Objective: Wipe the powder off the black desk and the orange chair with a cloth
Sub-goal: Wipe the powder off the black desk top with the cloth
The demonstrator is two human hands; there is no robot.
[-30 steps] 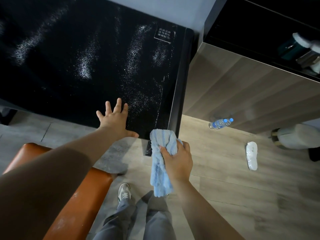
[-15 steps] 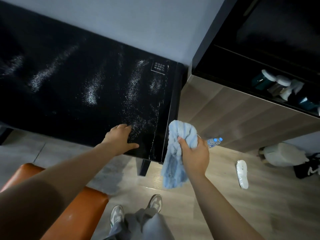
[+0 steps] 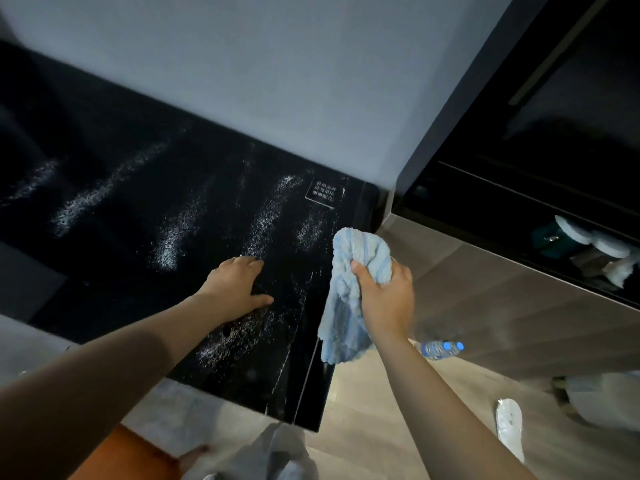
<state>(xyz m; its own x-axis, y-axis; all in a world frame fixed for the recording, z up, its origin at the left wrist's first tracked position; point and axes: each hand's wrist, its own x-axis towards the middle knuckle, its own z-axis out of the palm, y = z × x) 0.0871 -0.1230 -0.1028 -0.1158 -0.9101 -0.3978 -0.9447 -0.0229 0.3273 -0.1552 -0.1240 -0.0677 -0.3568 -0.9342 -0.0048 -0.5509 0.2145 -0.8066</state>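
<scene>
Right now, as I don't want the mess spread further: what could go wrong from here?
1. The left hand lies on the desk among the powder, so it may smear streaks or carry powder off.
2. The cloth is bunched in the right hand with a loose end hanging; that end could drag powder about.
3. Streaks run close to the desk's right edge, so a sweep that way could push powder onto the floor.

Your black desk (image 3: 131, 278) bears streaks of white powder (image 3: 173, 237) and your flat left hand (image 3: 235, 285); a water bottle (image 3: 440, 349) and a white slipper (image 3: 509, 427) lie on the wooden floor (image 3: 363, 445).
</scene>
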